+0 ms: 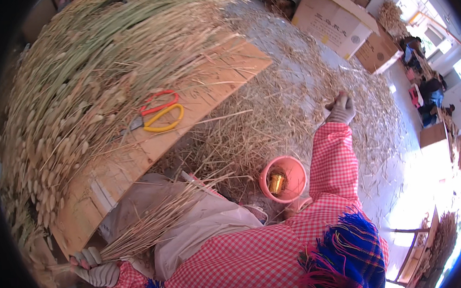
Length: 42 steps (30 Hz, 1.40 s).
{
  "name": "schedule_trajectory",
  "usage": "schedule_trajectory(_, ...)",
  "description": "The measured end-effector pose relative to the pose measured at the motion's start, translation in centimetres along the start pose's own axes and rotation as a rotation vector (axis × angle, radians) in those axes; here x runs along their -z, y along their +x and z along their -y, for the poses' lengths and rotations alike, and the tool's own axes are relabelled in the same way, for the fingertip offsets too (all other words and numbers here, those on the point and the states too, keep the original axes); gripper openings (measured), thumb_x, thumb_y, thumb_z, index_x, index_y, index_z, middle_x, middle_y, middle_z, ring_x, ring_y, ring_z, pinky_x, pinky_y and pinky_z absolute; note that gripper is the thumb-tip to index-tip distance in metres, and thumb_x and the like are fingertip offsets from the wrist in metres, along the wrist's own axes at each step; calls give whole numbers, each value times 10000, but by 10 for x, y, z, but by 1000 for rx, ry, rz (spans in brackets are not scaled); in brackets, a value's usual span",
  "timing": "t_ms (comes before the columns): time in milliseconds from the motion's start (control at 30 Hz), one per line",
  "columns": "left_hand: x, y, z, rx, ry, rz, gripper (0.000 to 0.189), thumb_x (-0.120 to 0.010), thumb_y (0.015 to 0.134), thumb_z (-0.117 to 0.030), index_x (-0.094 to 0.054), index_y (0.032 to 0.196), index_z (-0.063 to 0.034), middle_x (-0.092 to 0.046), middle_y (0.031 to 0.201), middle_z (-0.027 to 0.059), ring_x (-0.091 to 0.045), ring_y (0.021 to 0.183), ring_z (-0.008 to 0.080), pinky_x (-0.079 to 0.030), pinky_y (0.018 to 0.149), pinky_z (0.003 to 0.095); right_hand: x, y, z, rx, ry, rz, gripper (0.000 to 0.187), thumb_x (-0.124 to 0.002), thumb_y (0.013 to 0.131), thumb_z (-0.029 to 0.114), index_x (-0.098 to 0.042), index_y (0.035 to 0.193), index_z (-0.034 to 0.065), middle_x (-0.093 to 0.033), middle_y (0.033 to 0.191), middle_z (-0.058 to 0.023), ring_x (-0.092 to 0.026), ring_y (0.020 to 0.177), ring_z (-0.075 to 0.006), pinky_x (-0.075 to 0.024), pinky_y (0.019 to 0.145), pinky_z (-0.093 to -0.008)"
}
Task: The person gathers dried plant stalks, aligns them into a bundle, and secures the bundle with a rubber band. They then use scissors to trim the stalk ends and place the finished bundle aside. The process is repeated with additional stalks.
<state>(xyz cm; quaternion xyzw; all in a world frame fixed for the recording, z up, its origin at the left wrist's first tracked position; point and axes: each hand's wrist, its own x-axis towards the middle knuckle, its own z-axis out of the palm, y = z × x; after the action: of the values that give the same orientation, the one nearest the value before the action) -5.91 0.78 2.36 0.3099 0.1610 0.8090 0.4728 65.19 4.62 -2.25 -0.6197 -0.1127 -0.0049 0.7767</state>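
Note:
My left hand (95, 268), in a striped glove with bare fingertips, grips a bundle of dried grass stems (152, 228) at the lower left; the stems fan out over my lap. Stretched out to the right over the littered floor is my right hand (341, 107), in a similar glove, its fingers bent together; whether something thin is between them cannot be told. Scissors (163, 118) with one red and one yellow handle lie on the wooden board (136, 159), beside a large heap of dried bunny-tail grass (74, 110).
A pink bucket (263, 181) holding a gold-coloured roll (276, 183) stands beside me. Cut stems (230, 144) litter the floor. Cardboard boxes (332, 23) stand at the upper right. Several people (431, 90) sit farther off at the right, near more dried plants.

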Motion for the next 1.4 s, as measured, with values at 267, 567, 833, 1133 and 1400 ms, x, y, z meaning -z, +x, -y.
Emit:
schedule_trajectory(267, -11, -9, 19, -60, -2, -191, 209, -503, 962, -338, -509, 896, -140, -440, 618, -13, -309, 439, 96, -263, 371, 254, -143, -184, 171, 683, 100, 1059, 287, -543, 888, 40, -599, 1170, 30, -619, 777, -45, -590, 698, -130, -476, 636, -261)
schedule_trajectory(567, -36, -8, 19, -98, -116, -43, 273, -486, 965, -393, -504, 851, -147, -383, 567, -22, -300, 412, 109, -269, 344, 281, -212, -443, 218, 1284, 18, 1872, 344, -543, 856, 133, -538, 1184, 30, -631, 774, -175, -640, 699, -300, -502, 619, -385)
schedule_trajectory(833, -51, -21, 25, -30, 57, -585, 261, -514, 946, -374, -503, 864, -127, -417, 600, -17, -360, 423, 83, -300, 353, 241, -210, -550, 232, 1114, 188, 2447, 262, -505, 837, 113, -606, 1074, 65, -644, 792, -186, -638, 724, -331, -500, 649, -390)
schedule_trajectory(1133, -52, -20, 26, -34, 125, -578, 329, -445, 972, -375, -549, 1120, -100, -436, 635, -49, -398, 478, 36, -317, 404, 192, -228, -548, 229, 792, 15, 2687, 292, -495, 828, 78, -608, 1083, -9, -651, 840, -212, -647, 806, -312, -506, 750, -356)
schedule_trajectory(1400, -53, -17, 29, -7, 127, -589, 368, -458, 970, -406, -542, 1155, -99, -379, 555, -60, -298, 417, 42, -272, 384, 220, -194, -548, 216, 1246, -161, 2475, 253, -499, 881, 236, -578, 1014, 36, -638, 761, -206, -636, 731, -390, -510, 649, -448)
